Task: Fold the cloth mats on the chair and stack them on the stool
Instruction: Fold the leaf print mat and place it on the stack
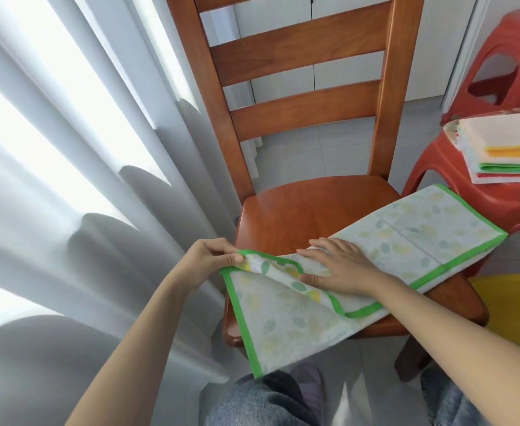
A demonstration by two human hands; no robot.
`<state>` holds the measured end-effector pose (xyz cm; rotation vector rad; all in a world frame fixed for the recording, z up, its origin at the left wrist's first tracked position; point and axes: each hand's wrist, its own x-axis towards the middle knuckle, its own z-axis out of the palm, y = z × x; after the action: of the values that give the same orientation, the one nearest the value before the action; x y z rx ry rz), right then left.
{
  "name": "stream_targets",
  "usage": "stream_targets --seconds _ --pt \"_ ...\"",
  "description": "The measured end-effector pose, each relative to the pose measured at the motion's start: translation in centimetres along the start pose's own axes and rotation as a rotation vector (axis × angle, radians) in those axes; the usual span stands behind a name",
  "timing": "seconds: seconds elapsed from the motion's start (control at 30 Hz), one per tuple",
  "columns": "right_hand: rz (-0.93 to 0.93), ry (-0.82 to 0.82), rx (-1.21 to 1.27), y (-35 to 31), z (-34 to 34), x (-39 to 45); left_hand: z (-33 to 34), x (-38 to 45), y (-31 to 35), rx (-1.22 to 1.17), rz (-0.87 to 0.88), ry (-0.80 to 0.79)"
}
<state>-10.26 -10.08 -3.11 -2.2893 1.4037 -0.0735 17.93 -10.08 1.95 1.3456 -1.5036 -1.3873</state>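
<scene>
One green-edged mat lies across the front of the chair seat, overhanging its front-left corner and right edge. The left hand pinches a lifted corner; the right hand presses flat, fingers straight. Two red stools: the nearer stool carries one pile of folded mats.

mat: green-edged leaf print, across chair seat, near corner folded over
stack: folded mats on red stool
</scene>
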Motion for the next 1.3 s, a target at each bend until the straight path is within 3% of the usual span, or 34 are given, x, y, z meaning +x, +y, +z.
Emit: stream_targets --seconds 0.17,0.33,0.7,0.87,0.97,1.07,1.2,1.3 --pt "0.032 -0.002 -0.01 -0.2 -0.1 0.0 -1.1 -2.0 -1.0 0.061 0.084 0.173" --pt "0.027 -0.002 -0.035 0.0 0.3 0.2 -1.2 -4.5 -2.2 0.137 0.022 0.165" --pt "0.048 0.02 -0.073 -0.2 0.8 0.3 5.1 -2.9 -2.8 0.397 -0.047 0.169" --pt "0.207 0.068 -0.087 -0.1 0.8 0.8 4.3 -2.3 -2.4 0.34 -0.011 0.222" --pt "0.298 0.101 -0.099 0.1 0.8 1.1 3.1 -2.7 -2.3 0.299 -0.1 0.127" --pt "0.29 0.096 -0.112 0.0 0.7 1.0 2.9 -2.8 -2.1 0.571 -0.219 0.089" --pt "0.257 0.11 -0.162 -0.3 0.9 0.5 5.9 -2.5 -1.1 1.07 -0.051 0.217" --pt "0.203 0.143 -0.172 -1.4 1.6 0.0 9.4 -1.4 -1.4 1.116 0.005 0.134"
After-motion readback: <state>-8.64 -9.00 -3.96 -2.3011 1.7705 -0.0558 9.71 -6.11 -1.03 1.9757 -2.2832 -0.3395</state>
